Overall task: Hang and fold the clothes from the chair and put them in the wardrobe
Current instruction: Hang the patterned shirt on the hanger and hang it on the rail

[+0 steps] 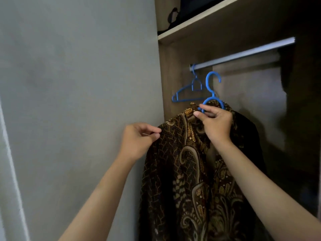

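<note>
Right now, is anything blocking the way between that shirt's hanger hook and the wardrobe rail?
Nothing visible does. The hook of the blue hanger carrying the batik shirt sits just below the rail, with open space between. An empty hanger already hangs at the rail's left end, beside the gap, not in it.

Above my right hand (215, 122) runs the wardrobe's silver metal rail (243, 54), and an empty blue plastic hanger (188, 91) hangs at its left end. Higher up, the wooden shelf (199, 25) carries a dark bag (175, 16).
</note>
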Action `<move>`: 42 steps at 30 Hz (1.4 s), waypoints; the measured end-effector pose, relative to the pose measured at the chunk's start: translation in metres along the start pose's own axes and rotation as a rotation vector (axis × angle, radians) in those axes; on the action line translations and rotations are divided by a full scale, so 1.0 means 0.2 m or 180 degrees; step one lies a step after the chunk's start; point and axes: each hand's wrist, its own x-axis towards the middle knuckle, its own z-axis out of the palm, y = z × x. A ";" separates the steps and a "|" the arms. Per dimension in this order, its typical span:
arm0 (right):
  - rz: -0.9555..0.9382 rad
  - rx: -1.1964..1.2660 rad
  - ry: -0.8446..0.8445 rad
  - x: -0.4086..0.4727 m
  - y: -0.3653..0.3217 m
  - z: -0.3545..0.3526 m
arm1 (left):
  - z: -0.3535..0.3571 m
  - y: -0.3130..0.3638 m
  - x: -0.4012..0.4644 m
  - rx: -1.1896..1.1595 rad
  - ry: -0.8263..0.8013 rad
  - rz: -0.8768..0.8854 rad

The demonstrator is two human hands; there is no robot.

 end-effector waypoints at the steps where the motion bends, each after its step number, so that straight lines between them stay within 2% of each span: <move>1: -0.0027 -0.0046 0.0056 0.04 0.02 -0.02 | 0.04 -0.01 0.05 -0.0025 -0.0024 0.0041; 8: -0.0171 -0.0087 0.0320 0.34 0.13 -0.11 | 0.31 -0.03 0.36 -0.0194 -0.0164 0.0398; 14: -0.0352 0.0017 0.0427 0.69 0.21 -0.06 | 0.48 -0.01 0.66 -0.0518 0.0101 0.0717; 22: -0.0368 0.0030 0.0281 1.12 0.33 -0.01 | 0.66 0.00 1.04 -0.0322 0.0227 0.1078; 29: -0.0414 -0.0098 0.0147 1.32 0.51 0.03 | 0.77 -0.08 1.23 -0.0256 0.0210 0.0976; 35: -0.0495 -0.0278 0.0087 1.27 0.66 -0.01 | 0.84 -0.22 1.23 -0.0141 0.0037 0.0801; 42: -0.0610 -0.0772 -0.0186 1.27 0.63 -0.07 | 0.87 -0.30 1.17 -0.0279 -0.0104 0.0590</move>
